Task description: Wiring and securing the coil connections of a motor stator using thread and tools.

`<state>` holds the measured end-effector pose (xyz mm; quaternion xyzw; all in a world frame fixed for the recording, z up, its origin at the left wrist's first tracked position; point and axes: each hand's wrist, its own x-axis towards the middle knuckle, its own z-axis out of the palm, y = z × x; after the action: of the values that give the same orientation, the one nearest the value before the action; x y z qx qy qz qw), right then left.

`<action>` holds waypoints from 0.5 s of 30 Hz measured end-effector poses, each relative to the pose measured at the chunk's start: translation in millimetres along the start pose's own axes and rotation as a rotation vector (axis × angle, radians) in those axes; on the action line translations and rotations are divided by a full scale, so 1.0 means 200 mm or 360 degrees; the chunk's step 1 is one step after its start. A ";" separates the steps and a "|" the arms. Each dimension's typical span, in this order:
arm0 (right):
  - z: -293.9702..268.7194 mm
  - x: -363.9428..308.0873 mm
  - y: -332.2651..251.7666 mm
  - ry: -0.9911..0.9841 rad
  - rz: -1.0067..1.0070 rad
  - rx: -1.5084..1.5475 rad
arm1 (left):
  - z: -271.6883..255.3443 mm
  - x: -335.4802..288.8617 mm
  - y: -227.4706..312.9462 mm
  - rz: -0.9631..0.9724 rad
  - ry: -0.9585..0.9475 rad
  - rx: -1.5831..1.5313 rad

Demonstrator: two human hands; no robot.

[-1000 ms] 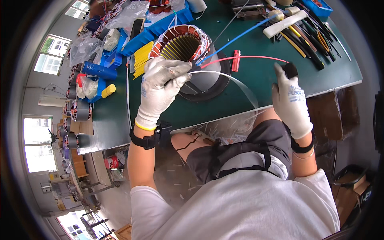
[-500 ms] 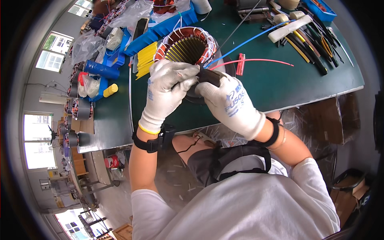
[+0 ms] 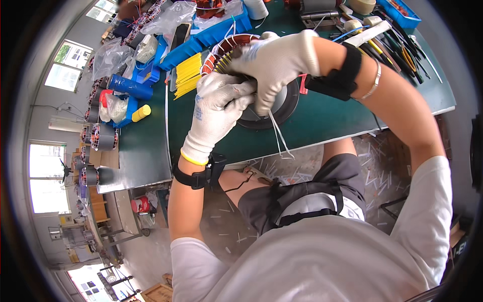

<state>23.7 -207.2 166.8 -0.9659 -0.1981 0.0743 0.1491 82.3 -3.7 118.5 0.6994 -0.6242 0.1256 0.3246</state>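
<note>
A ring-shaped motor stator (image 3: 221, 61) with copper windings, white lacing and yellow slot strips stands at the table's middle, largely covered by my hands. My left hand (image 3: 217, 108), in a white knit glove, is closed at the stator's near side; the thing in its fingers is hidden. Across the stator's near rim bends my right hand (image 3: 282, 63), also gloved, its thumb pointing down and its other fingers blurred. White cord ends (image 3: 277, 132) hang below that thumb over the table. Under the hands shows part of a round dark turntable (image 3: 284, 113).
Yellow strips (image 3: 187, 75) lie left of the stator, beside blue bins (image 3: 201, 43). A blue cylinder (image 3: 128, 86) and a yellow one (image 3: 141, 113) are farther left. Hand tools (image 3: 397, 55) crowd the right rear. White scraps litter the floor below the table edge.
My right hand has swung up and over the stator, its forearm now crossing the table. White cord ends have come into view. The red tube and most of the blue one are now hidden.
</note>
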 end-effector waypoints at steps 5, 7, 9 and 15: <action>0.16 -0.39 -0.05 0.1424 -0.0482 0.1832 | 0.00 0.01 -0.01 0.0078 0.0000 -0.0058; 0.29 -0.54 -0.10 0.1368 -0.0232 0.1642 | 0.00 0.02 0.00 0.0079 0.0009 -0.0041; 0.47 -0.55 -0.11 0.1076 0.0258 0.0115 | 0.00 0.02 0.00 0.0002 0.0003 -0.0019; 0.75 -0.40 -0.15 0.1443 0.0211 0.1073 | -0.02 0.02 0.01 0.0034 -0.0047 0.0000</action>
<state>-90.9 -174.7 42.2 -0.8105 -0.0187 -0.2794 0.5144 81.0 -4.8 124.5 0.6946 -0.6363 0.1187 0.3139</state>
